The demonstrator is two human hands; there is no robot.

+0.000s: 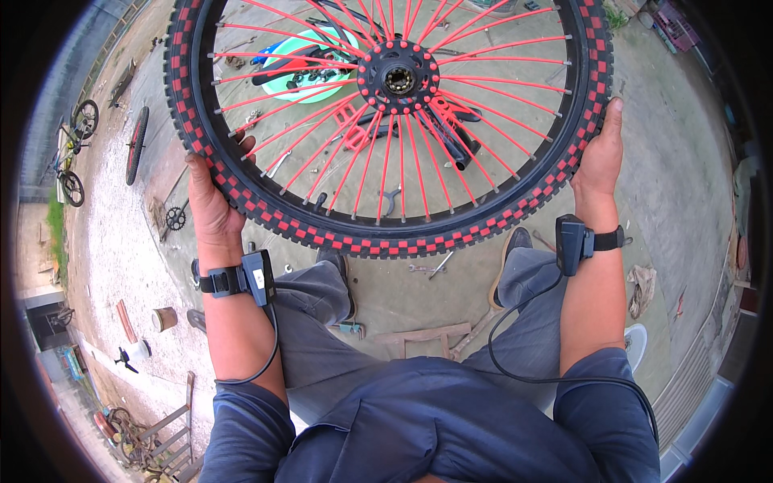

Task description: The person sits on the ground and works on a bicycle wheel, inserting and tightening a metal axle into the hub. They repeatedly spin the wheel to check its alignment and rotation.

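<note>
Both hands hold up a bicycle wheel with red spokes, its broad face towards me. Its knobbly tyre point(386, 246) carries a red and black checkered band. My left hand point(214, 202) grips the lower left of the tyre and rim, with the thumb in front and fingertips showing inside the rim. At the right edge, my right hand point(599, 154) presses its palm and thumb along the tyre; its other fingers are hidden. A black hub point(398, 78) with an open bearing, its balls visible, sits at the centre. A valve stem point(320, 201) points inward from the rim.
Behind the spokes, a mint-green basin point(329, 93) holds bicycle parts. A black bicycle frame part point(462, 148) and red pedals point(353, 130) lie on the concrete. Between my feet are a spanner point(427, 268) and a wooden stool frame point(423, 334). Another wheel point(137, 146) and a bicycle point(72, 154) are left.
</note>
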